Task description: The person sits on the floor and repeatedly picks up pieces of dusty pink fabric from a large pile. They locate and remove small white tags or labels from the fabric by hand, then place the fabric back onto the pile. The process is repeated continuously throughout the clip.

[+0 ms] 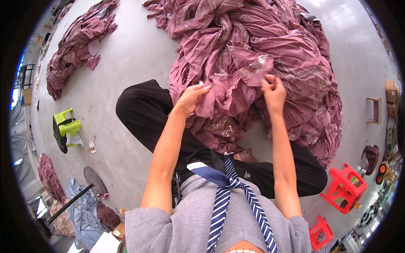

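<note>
A mauve cloth (228, 93) with shiny patterned patches stretches between my two hands, above my crossed legs. My left hand (193, 98) pinches its left edge between thumb and fingers. At the upper right edge of the same cloth, my right hand (274, 92) is closed, fingertips pinched on the fabric; it looks slightly blurred. Behind and to the right of the hands rises a large heap of the same mauve fabric (295, 55), crumpled in folds. More of it hangs down between my knees.
Another mauve fabric pile (78, 50) lies at the far left. A green stool (69, 126) with a black item on it stands left. Two red stools, a larger one (346, 187) and a smaller one (321, 232), are at right. Blue cloth (82, 211) lies near left.
</note>
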A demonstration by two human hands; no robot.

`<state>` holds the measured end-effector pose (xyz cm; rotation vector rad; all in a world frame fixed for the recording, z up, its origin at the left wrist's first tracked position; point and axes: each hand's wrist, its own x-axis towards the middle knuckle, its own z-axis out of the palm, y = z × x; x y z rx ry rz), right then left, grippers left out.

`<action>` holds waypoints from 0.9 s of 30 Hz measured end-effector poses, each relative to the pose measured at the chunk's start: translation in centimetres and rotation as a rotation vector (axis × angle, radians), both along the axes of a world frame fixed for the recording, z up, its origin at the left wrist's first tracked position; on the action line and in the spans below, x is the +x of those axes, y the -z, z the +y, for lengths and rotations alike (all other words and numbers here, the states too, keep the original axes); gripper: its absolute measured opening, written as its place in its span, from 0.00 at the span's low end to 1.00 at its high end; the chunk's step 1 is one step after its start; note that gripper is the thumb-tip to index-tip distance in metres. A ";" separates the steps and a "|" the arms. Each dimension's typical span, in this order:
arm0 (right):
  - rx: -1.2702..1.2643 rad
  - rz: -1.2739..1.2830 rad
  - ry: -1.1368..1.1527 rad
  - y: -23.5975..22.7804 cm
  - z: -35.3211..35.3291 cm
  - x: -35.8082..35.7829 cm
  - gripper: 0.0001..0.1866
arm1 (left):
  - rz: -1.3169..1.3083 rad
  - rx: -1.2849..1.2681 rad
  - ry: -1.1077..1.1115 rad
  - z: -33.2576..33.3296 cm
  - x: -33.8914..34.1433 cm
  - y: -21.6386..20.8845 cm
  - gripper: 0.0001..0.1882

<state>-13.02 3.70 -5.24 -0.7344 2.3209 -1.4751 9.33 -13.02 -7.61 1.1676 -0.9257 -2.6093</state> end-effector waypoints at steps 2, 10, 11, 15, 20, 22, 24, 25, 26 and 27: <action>-0.018 0.027 -0.228 -2.0 -1.0 4.1 0.19 | -0.007 -0.019 -0.005 -0.1 0.1 0.2 0.08; -0.085 -0.503 -0.421 -1.0 -3.1 5.9 0.06 | -0.010 -0.200 0.193 1.0 -1.8 -4.4 0.10; -0.113 -0.505 -0.392 -1.2 -2.8 5.8 0.05 | 0.018 -0.162 0.145 0.9 -1.6 -4.4 0.09; -0.250 -0.394 -0.246 -2.8 -1.0 4.8 0.02 | 0.089 0.015 -0.177 0.2 -1.0 -3.5 0.10; -0.414 -0.398 0.006 -2.7 1.3 2.2 0.02 | 0.034 -0.079 -0.211 -0.5 -0.4 -2.6 0.12; -0.418 -0.405 0.030 -2.7 1.7 1.2 0.02 | -0.065 -0.205 -0.113 -0.7 0.1 -2.2 0.11; -0.417 -0.415 0.061 -2.8 1.6 0.8 0.02 | -0.186 -0.382 -0.009 -0.5 -0.3 -2.1 0.11; -0.423 -0.429 0.074 -2.9 1.5 0.6 0.02 | -0.247 -0.470 0.043 -0.3 -0.6 -2.3 0.11; -0.429 -0.443 0.087 -3.1 1.4 0.5 0.01 | -0.307 -0.616 0.094 0.0 -0.7 -2.7 0.13; -0.426 -0.446 0.118 -3.3 1.2 0.3 0.01 | -0.310 -0.612 0.137 0.0 -0.7 -2.9 0.13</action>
